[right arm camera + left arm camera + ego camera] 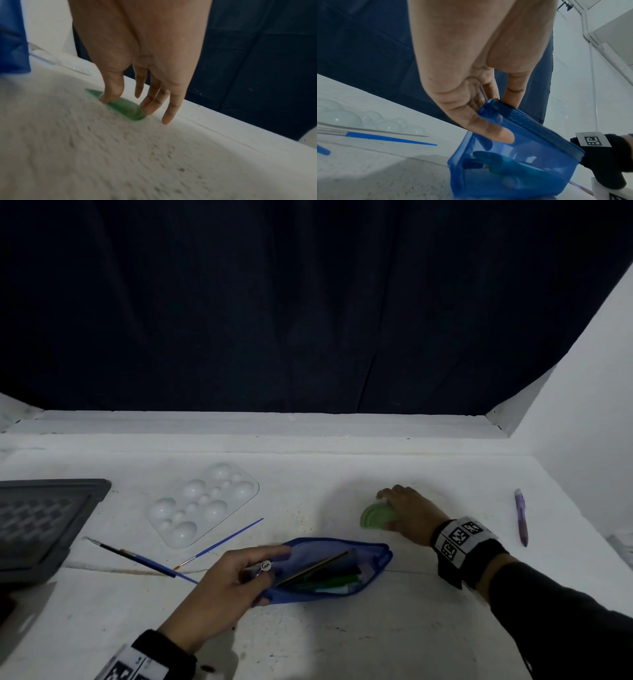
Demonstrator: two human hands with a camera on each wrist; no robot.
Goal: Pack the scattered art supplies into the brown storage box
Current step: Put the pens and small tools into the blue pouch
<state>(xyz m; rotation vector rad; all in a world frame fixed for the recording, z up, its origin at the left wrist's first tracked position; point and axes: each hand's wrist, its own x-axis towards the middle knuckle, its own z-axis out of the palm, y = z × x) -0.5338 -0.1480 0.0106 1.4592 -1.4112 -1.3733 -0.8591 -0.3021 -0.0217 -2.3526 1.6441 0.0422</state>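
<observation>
While my left hand (219,587) curls its thumb and fingers around the near end of the blue mesh zip pouch (339,568), pinching its zipper edge so the mouth gapes, the pouch lies at about 6 o'clock on the white table (342,638), with a green-capped tube and a dark flat tool showing inside. Over at 9 o'clock sits the grey ribbed plastic tray (44,522) at the table's left edge; the brown storage box I cannot make out anywhere. At 10 o'clock rests the clear plastic paint palette with round wells (202,505), and just nearer me two thin blue-handled paintbrushes (219,544) lie flat, apart from each other. At 1 o'clock my right hand (411,513) reaches down on the flat green semicircular protractor (376,517); my thumb (111,92) and two fingertips touch its opposite edges, fingers nearly straight, the piece flat on the table. At 3 o'clock a purple pen (521,517) lies alone. The tabletop is speckled; behind it hangs a dark navy curtain (274,302), with a white wall (589,392) to the right.
</observation>
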